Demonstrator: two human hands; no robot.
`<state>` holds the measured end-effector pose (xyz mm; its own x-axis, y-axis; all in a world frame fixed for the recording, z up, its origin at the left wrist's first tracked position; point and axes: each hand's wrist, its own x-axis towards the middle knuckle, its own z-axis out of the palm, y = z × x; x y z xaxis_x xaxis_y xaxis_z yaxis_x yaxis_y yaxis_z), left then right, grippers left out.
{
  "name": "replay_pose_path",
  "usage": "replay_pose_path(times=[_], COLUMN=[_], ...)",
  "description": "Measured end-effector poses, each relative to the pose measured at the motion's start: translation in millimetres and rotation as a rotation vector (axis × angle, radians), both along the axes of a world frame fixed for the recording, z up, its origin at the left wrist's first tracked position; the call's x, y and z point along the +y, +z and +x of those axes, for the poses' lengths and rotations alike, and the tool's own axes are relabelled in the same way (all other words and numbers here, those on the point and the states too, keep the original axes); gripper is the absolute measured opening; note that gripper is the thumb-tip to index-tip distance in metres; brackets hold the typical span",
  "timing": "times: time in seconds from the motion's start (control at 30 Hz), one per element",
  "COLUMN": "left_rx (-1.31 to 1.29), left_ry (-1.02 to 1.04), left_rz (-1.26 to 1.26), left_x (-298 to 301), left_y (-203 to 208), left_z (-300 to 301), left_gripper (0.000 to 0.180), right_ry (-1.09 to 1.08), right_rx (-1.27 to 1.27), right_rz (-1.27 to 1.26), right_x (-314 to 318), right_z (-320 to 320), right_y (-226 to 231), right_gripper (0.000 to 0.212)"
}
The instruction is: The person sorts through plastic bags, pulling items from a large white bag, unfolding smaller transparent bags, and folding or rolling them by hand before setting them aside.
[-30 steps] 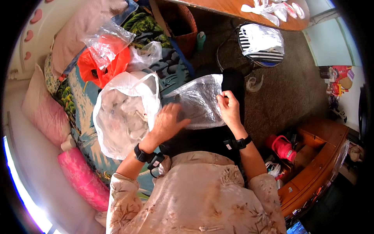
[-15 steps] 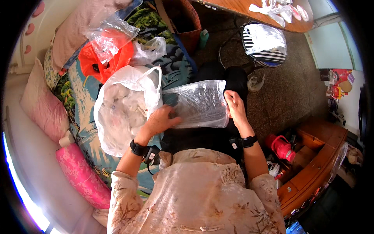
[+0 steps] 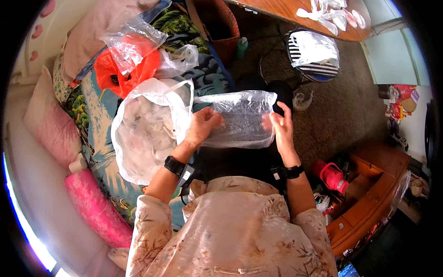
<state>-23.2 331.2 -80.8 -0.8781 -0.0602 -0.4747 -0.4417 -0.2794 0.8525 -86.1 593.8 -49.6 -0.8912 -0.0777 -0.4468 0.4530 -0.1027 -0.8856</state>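
A clear plastic bag (image 3: 244, 115) lies spread flat across my lap, over dark trousers. My left hand (image 3: 203, 125) is at its left part, with the fingers curled and pressed together on the film; the fingertips are slightly blurred. At the bag's right edge is my right hand (image 3: 280, 122). Its forefinger is stretched up and apart from the thumb, whose tip is smeared by motion over the film. Just left of my left hand stands a white carrier bag (image 3: 121, 134), open at the top and filled with crumpled clear plastic bags (image 3: 150, 124).
On the patterned bedding (image 3: 99, 124) lie a red plastic bag (image 3: 104, 69) and loose clear bags (image 3: 182, 60). A striped stool (image 3: 318, 69) holds white plastic. Plastic pieces lie on the wooden table (image 3: 281, 9). A wooden drawer unit (image 3: 383, 184) and pink bottle (image 3: 333, 177) are at right.
My left hand has moved right and up over the clear bag, and its fingers have drawn together. My right hand's forefinger has lifted away from the bag's edge. The bag shifted slightly right.
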Motion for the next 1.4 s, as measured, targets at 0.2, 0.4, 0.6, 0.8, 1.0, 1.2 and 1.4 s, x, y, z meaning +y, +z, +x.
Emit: replay_pose_path(times=[0.2, 0.4, 0.6, 0.8, 1.0, 1.2, 1.4], left_rx=[-0.002, 0.287, 0.340, 0.574, 0.119, 0.397, 0.176], left_ry=[0.032, -0.212, -0.312, -0.169, -0.191, -0.125, -0.250], left_rz=[-0.273, -0.516, -0.834, -0.944, -0.502, -0.192, -0.230], left_x=[3, 7, -3, 1, 6, -11, -17], left_y=[31, 69, 67, 97, 116, 98, 105], left_z=[-12, -6, -8, -19, -16, -16, -16], left_gripper=[0.014, 0.067, 0.030, 0.017, 0.008, 0.020, 0.030], right_ry=[0.263, 0.308, 0.592, 0.430, 0.410, 0.351, 0.503], right_rx=[0.335, 0.330, 0.523, 0.337, 0.116, 0.066, 0.246], right_rz=[-0.014, 0.103, 0.631, 0.042, -0.172, -0.398, -0.113], right_x=[12, 9, 27, 23, 28, 33, 30], right_z=[5, 3, -7, -11, -8, -6, -10], right_y=[-1, 38, 50, 66, 65, 72, 76], right_gripper=[0.061, 0.033, 0.022, 0.015, 0.006, 0.022, 0.016])
